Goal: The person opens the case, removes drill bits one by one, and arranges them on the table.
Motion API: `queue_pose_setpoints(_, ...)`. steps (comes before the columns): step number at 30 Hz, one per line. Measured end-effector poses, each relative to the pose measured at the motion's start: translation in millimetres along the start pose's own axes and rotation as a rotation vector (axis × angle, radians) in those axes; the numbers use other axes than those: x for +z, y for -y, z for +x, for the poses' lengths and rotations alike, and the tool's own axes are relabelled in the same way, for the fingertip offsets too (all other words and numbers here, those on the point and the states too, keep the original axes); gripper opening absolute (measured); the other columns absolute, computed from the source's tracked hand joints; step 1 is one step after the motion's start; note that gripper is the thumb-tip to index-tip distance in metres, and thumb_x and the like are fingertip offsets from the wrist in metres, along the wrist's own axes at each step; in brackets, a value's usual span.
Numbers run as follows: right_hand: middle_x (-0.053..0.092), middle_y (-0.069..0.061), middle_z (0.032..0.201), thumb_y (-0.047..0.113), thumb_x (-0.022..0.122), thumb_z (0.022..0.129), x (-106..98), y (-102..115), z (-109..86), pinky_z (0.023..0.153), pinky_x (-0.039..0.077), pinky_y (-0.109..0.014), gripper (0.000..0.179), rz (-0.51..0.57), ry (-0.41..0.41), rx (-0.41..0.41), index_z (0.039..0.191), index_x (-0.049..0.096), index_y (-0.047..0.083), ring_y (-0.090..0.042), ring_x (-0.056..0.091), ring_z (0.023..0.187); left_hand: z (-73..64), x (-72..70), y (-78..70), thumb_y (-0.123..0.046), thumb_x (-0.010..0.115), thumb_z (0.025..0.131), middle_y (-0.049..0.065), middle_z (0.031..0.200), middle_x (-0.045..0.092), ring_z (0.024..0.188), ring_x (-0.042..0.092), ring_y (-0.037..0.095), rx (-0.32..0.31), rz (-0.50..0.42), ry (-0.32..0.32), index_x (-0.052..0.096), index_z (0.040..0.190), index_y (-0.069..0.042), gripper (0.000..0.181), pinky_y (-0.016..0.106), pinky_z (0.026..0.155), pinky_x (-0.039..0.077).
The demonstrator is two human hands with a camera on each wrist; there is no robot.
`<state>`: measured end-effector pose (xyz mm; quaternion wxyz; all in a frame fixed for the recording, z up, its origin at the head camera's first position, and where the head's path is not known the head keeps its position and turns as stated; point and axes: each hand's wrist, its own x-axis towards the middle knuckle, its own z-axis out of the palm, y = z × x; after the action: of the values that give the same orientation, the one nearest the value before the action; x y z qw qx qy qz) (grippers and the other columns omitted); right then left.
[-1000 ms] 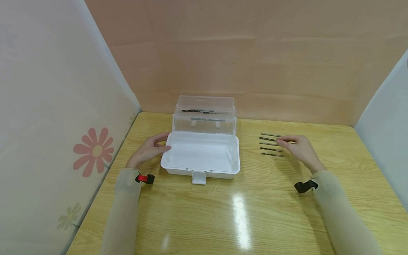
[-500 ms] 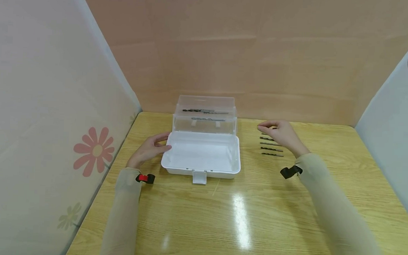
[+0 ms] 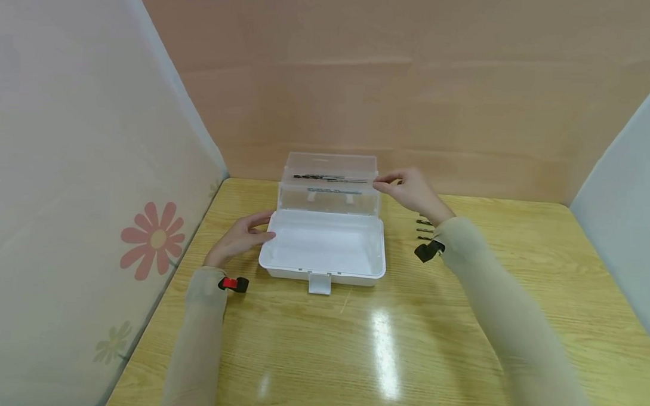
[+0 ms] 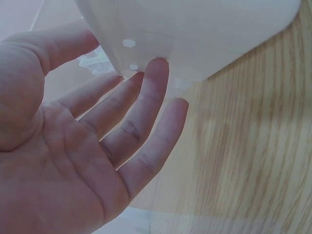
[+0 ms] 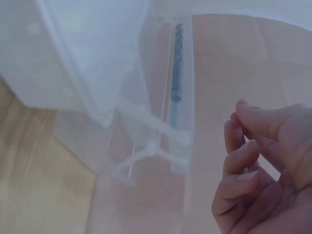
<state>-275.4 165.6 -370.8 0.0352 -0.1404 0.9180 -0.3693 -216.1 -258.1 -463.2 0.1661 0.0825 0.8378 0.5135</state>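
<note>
Pale wood grain covered the surface [image 3: 325, 352], backed by peach cloth [image 3: 308, 77], with printed flowers [image 3: 158, 239] on the left wall. On it stood the white box [image 3: 287, 274], open, its clear trays [image 3: 330, 205] raised behind the base. Several bits [image 3: 310, 177] lay in the trays, some overlapping; a row of bits [image 3: 425, 222] lay on the surface to the right, partly hidden by the right arm.

The left hand [image 3: 239, 240] rested at the box's left side, fingers relaxed and touching its wall. The right hand [image 3: 406, 188] hung by the trays' right end with fingers curled, thumb and forefinger meeting; as far as the blurred view showed, nothing was pinched between them.

Slender and overlapping, the tray bits could easily snag or roll if one were drawn out askew. A bump on the trays might rock or fold them, since the left hand only braced the base. A dipping right sleeve [image 3: 463, 238] could scatter the row.

No brand, label or writing could be read on the box or bits.
</note>
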Motion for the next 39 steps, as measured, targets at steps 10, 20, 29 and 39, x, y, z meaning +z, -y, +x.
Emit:
queue_pose_setpoints(10, 0.075, -0.015, 0.131, 0.026, 0.072, 0.104, 14.4, 19.0, 36.6, 0.098, 0.054, -0.049, 0.03, -0.017, 0.032, 0.012, 0.126, 0.078, 0.006, -0.032, 0.066, 0.118, 1.9, -1.2, 4.3, -0.03, 0.071, 0.104, 0.017, 0.171, 0.038, 0.14, 0.057, 0.044, 0.001, -0.032, 0.01, 0.035, 0.168, -0.017, 0.074, 0.057, 0.113, 0.052)
queue_pose_setpoints(20, 0.078, -0.012, 0.12, 0.023, 0.08, 0.097, 26.5, 27.0, 50.3, 0.103, 0.054, -0.051, 0.021, -0.078, 0.093, 0.086, 0.112, 0.081, 0.008, -0.031, 0.068, 0.114, 1.2, 1.4, 4.8, -0.031, 0.072, 0.104, 0.017, 0.169, 0.041, 0.137, 0.06, 0.043, 0.007, -0.022, 0.002, 0.037, 0.167, -0.017, 0.074, 0.057, 0.113, 0.052)
queue_pose_setpoints(29, 0.078, -0.012, 0.122, 0.028, 0.079, 0.099, 24.7, 27.2, 53.9, 0.104, 0.053, -0.051, 0.023, -0.134, 0.099, 0.112, 0.112, 0.082, 0.009, -0.03, 0.067, 0.116, 0.7, 3.6, 0.3, -0.03, 0.071, 0.105, 0.014, 0.169, 0.043, 0.137, 0.06, 0.041, 0.021, -0.01, 0.001, 0.039, 0.167, -0.018, 0.071, 0.055, 0.112, 0.053)
queue_pose_setpoints(39, 0.078, -0.011, 0.127, 0.024, 0.074, 0.102, 34.0, 23.7, 60.1, 0.108, 0.053, -0.052, 0.021, -0.176, 0.121, 0.055, 0.117, 0.082, 0.01, -0.032, 0.067, 0.125, 1.2, 3.7, 1.3, -0.026, 0.071, 0.105, 0.018, 0.167, 0.045, 0.134, 0.062, 0.039, 0.031, -0.026, -0.004, 0.041, 0.166, -0.017, 0.069, 0.052, 0.111, 0.054)
